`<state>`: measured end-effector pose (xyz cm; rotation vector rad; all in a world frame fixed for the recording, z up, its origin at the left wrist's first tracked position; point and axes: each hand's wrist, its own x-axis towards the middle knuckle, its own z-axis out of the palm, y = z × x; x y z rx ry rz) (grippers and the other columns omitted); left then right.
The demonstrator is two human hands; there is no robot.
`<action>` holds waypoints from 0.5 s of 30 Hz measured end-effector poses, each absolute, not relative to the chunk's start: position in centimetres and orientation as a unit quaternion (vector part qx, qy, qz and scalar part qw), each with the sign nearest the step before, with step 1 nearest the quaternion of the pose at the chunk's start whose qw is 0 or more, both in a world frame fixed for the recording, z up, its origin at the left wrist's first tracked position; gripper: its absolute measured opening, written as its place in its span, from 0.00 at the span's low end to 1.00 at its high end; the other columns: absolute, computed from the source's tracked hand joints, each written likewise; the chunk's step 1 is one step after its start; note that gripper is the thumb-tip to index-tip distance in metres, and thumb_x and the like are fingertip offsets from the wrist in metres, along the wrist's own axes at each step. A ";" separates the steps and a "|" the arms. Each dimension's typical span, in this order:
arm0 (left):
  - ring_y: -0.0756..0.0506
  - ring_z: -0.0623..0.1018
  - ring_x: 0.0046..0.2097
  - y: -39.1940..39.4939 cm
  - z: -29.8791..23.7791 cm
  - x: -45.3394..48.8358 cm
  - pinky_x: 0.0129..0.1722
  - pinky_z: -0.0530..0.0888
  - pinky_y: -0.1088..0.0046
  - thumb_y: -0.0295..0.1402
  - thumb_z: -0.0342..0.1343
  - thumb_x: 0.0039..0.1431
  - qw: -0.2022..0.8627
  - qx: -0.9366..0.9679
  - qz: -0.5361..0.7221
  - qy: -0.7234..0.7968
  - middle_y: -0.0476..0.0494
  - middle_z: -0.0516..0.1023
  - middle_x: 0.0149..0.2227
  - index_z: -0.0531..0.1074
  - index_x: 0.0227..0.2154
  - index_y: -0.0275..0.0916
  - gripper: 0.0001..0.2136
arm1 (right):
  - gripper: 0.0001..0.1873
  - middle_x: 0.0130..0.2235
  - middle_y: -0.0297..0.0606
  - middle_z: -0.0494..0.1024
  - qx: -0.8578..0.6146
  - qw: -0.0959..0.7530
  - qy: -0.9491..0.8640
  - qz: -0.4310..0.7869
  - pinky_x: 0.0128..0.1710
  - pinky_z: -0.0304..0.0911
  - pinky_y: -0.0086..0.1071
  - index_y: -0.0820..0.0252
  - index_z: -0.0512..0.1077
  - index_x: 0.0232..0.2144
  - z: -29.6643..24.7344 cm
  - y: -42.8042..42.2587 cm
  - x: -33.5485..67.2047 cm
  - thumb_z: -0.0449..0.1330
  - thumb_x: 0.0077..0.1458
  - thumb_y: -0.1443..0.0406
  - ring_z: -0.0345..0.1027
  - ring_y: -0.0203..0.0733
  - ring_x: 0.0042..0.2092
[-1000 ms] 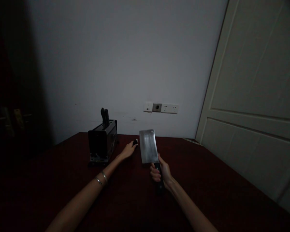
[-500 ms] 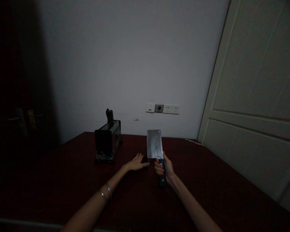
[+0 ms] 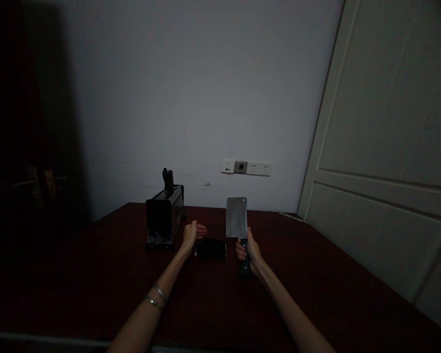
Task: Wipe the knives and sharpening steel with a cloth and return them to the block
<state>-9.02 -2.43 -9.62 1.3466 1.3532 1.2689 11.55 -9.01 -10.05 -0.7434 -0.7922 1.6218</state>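
My right hand (image 3: 250, 252) is closed round the black riveted handle of a cleaver (image 3: 236, 218). The broad metal blade stands up above the fist, with a small hole at its top right corner. My left hand (image 3: 193, 234) holds nothing; its fingers stretch out to the right, thumb uppermost. Just right of and below it lies a black oblong object (image 3: 210, 249) with pale ends, too dark to name. Left of my left hand stands a knife block (image 3: 165, 213) with dark sides and a couple of black handles sticking out on top.
Everything rests on a dark red table (image 3: 308, 284). A pale wall (image 3: 191, 98) with sockets (image 3: 259, 168) rises behind it. A light panelled door (image 3: 382, 196) borders the right side, and a dark door with a handle (image 3: 51, 182) is at the left.
My left hand has lifted off the black oblong object and moved left and back, turning onto its edge, so the object now shows. The cleaver has stayed nearly still in my right hand.
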 end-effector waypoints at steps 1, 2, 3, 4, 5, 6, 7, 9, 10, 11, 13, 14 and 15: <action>0.44 0.78 0.32 -2.8 -9.3 -8.9 0.31 0.73 0.71 0.40 0.32 0.57 0.446 0.506 0.515 0.529 0.32 0.78 0.30 0.69 0.22 0.33 0.23 | 0.30 0.09 0.23 0.52 -0.324 0.562 -0.338 0.682 0.08 0.38 0.19 0.60 0.57 0.16 -9.9 -8.9 11.5 0.43 0.52 0.42 0.41 0.24 0.10; 0.44 0.78 0.29 -3.3 -8.9 -8.8 0.29 0.73 0.72 0.40 0.34 0.57 0.480 0.477 0.525 0.516 0.33 0.78 0.27 0.69 0.21 0.33 0.22 | 0.30 0.09 0.23 0.52 -0.334 0.564 -0.340 0.674 0.08 0.39 0.19 0.60 0.57 0.16 -9.9 -8.7 11.3 0.43 0.52 0.42 0.42 0.24 0.10; 0.45 0.78 0.27 -3.7 -8.6 -8.6 0.27 0.72 0.72 0.40 0.37 0.56 0.508 0.452 0.534 0.503 0.34 0.77 0.25 0.69 0.20 0.33 0.21 | 0.30 0.09 0.24 0.53 -0.345 0.567 -0.341 0.666 0.08 0.39 0.19 0.60 0.57 0.16 -9.8 -8.5 11.2 0.43 0.53 0.43 0.42 0.24 0.10; 0.45 0.77 0.25 -4.1 -8.4 -8.3 0.26 0.72 0.73 0.40 0.39 0.55 0.527 0.436 0.540 0.491 0.35 0.77 0.24 0.69 0.19 0.33 0.20 | 0.30 0.09 0.24 0.53 -0.356 0.569 -0.342 0.658 0.08 0.39 0.19 0.60 0.58 0.16 -9.7 -8.4 11.0 0.42 0.53 0.43 0.43 0.25 0.10; 0.45 0.77 0.24 -4.5 -8.2 -8.1 0.25 0.71 0.74 0.40 0.40 0.55 0.536 0.430 0.545 0.480 0.36 0.77 0.22 0.69 0.18 0.33 0.20 | 0.30 0.09 0.24 0.54 -0.363 0.571 -0.344 0.651 0.08 0.39 0.19 0.60 0.58 0.16 -9.6 -8.2 10.9 0.42 0.54 0.44 0.43 0.25 0.10; 0.46 0.77 0.24 -4.8 -8.0 -7.9 0.24 0.71 0.74 0.39 0.41 0.54 0.542 0.428 0.549 0.471 0.36 0.76 0.21 0.69 0.18 0.33 0.19 | 0.30 0.09 0.25 0.54 -0.368 0.573 -0.346 0.645 0.08 0.40 0.19 0.60 0.58 0.16 -9.5 -8.1 10.7 0.42 0.54 0.44 0.44 0.25 0.10; 0.46 0.77 0.23 -5.1 -7.9 -7.7 0.23 0.71 0.74 0.39 0.42 0.54 0.546 0.426 0.554 0.461 0.37 0.76 0.21 0.69 0.17 0.33 0.19 | 0.30 0.09 0.25 0.54 -0.372 0.576 -0.349 0.639 0.08 0.41 0.20 0.60 0.58 0.16 -9.4 -7.9 10.4 0.42 0.54 0.43 0.45 0.25 0.10; 0.46 0.76 0.23 -5.5 -7.8 -7.3 0.23 0.71 0.74 0.39 0.43 0.54 0.554 0.423 0.563 0.444 0.37 0.76 0.21 0.69 0.17 0.33 0.19 | 0.30 0.09 0.25 0.55 -0.378 0.581 -0.357 0.626 0.08 0.43 0.20 0.60 0.59 0.16 -9.2 -7.6 10.0 0.42 0.52 0.42 0.46 0.26 0.10; 0.46 0.76 0.22 -5.7 -7.8 -7.2 0.23 0.71 0.74 0.39 0.43 0.54 0.556 0.422 0.567 0.438 0.37 0.76 0.21 0.69 0.17 0.33 0.18 | 0.30 0.09 0.26 0.56 -0.380 0.585 -0.360 0.619 0.08 0.44 0.21 0.60 0.59 0.16 -9.1 -7.4 9.7 0.43 0.52 0.42 0.47 0.27 0.10; 0.46 0.76 0.22 -5.8 -7.7 -7.0 0.23 0.71 0.74 0.39 0.43 0.53 0.557 0.419 0.572 0.433 0.37 0.77 0.21 0.69 0.18 0.33 0.18 | 0.30 0.09 0.26 0.57 -0.382 0.590 -0.362 0.613 0.08 0.46 0.22 0.60 0.59 0.17 -9.0 -7.3 9.5 0.43 0.52 0.42 0.48 0.27 0.10; 0.47 0.76 0.22 -6.1 -7.7 -6.8 0.23 0.71 0.75 0.39 0.44 0.53 0.555 0.413 0.582 0.427 0.37 0.76 0.21 0.69 0.18 0.32 0.17 | 0.29 0.09 0.28 0.59 -0.378 0.596 -0.362 0.609 0.09 0.51 0.24 0.59 0.59 0.17 -9.0 -6.9 9.2 0.42 0.52 0.42 0.51 0.29 0.10; 0.47 0.75 0.21 -6.2 -7.7 -6.7 0.23 0.71 0.75 0.38 0.44 0.52 0.552 0.409 0.589 0.426 0.38 0.76 0.20 0.69 0.18 0.32 0.17 | 0.29 0.09 0.29 0.60 -0.370 0.592 -0.364 0.617 0.10 0.54 0.25 0.59 0.59 0.18 -9.0 -6.6 9.0 0.42 0.52 0.42 0.53 0.30 0.11; 0.48 0.75 0.20 -6.3 -7.7 -6.7 0.21 0.70 0.76 0.38 0.44 0.52 0.549 0.406 0.595 0.424 0.38 0.75 0.19 0.69 0.18 0.32 0.17 | 0.29 0.10 0.30 0.62 -0.359 0.583 -0.367 0.629 0.11 0.56 0.26 0.59 0.60 0.18 -9.1 -6.4 8.9 0.42 0.52 0.42 0.56 0.32 0.11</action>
